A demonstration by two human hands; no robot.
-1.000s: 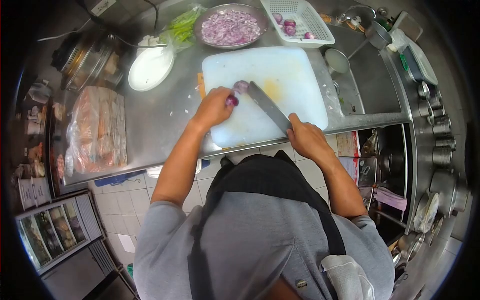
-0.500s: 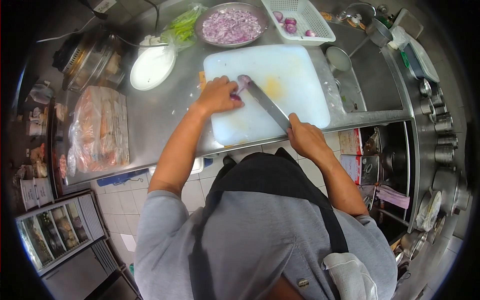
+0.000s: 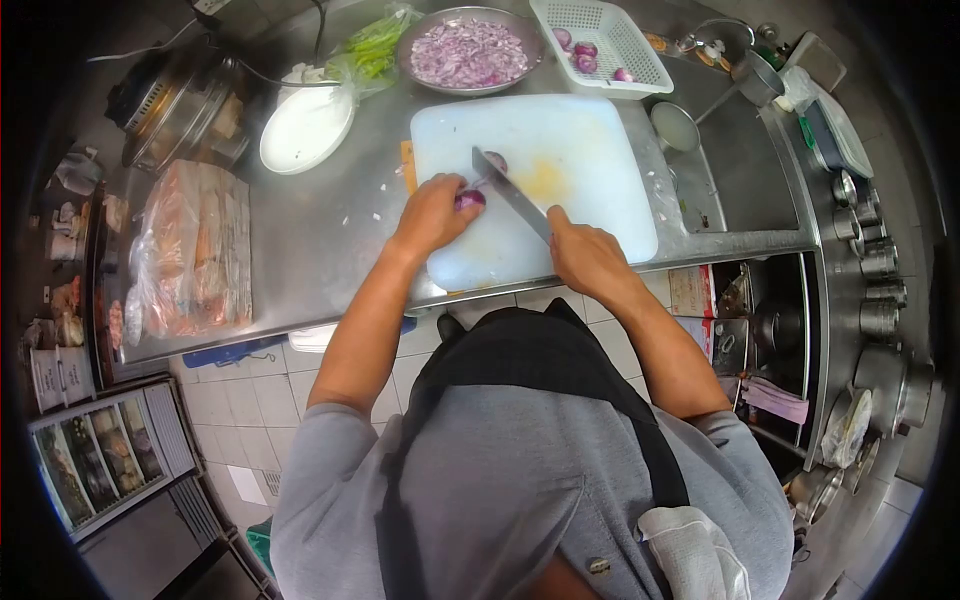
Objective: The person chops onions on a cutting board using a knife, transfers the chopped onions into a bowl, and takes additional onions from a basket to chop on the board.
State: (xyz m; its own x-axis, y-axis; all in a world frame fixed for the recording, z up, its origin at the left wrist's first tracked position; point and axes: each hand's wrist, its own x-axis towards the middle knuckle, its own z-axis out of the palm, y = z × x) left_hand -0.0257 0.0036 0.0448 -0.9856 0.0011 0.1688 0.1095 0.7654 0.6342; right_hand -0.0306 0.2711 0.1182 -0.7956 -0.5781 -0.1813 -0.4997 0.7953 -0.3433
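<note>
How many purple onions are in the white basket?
4 visible: leftmost onion, upper middle onion, lower middle onion, and rightmost onion, set apart. Others may be hidden.

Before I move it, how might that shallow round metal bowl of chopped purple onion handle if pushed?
The shallow round bowl is metal, so likely stiff. The broad load of chopped purple onion probably makes it fairly heavy, and loose pieces might spill if it tilts.
</note>
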